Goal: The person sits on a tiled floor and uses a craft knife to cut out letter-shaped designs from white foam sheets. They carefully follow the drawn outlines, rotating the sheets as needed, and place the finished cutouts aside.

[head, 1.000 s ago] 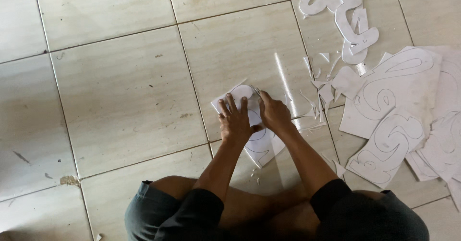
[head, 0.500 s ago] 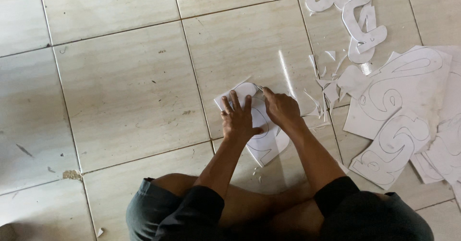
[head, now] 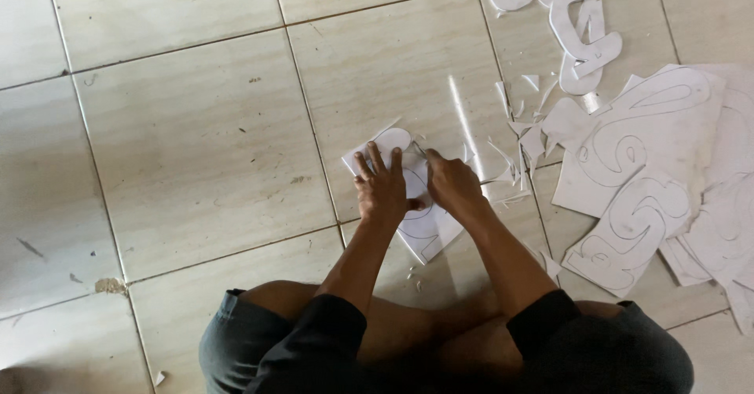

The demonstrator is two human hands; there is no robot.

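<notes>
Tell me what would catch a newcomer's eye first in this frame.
Both hands meet at frame centre on a white sheet with drawn outlines: the left hand presses it flat on the tiled floor, the right hand works at its upper edge. To the right lies a stack of outlined sheets, with paper scraps between and cut-out curly shapes at top.

Floor [head: 196,142]: pale beige tiles, dark grout lines, scattered specks and smudges. Cut-out curved white shapes [head: 577,29] lie at top right. Small paper scraps [head: 522,123] strewn just below them. Stack of white sheets [head: 667,166] with outlined curling shapes spreads along right edge, overlapping one another. Brownish chip [head: 110,285] on grout line at lower left.
</notes>
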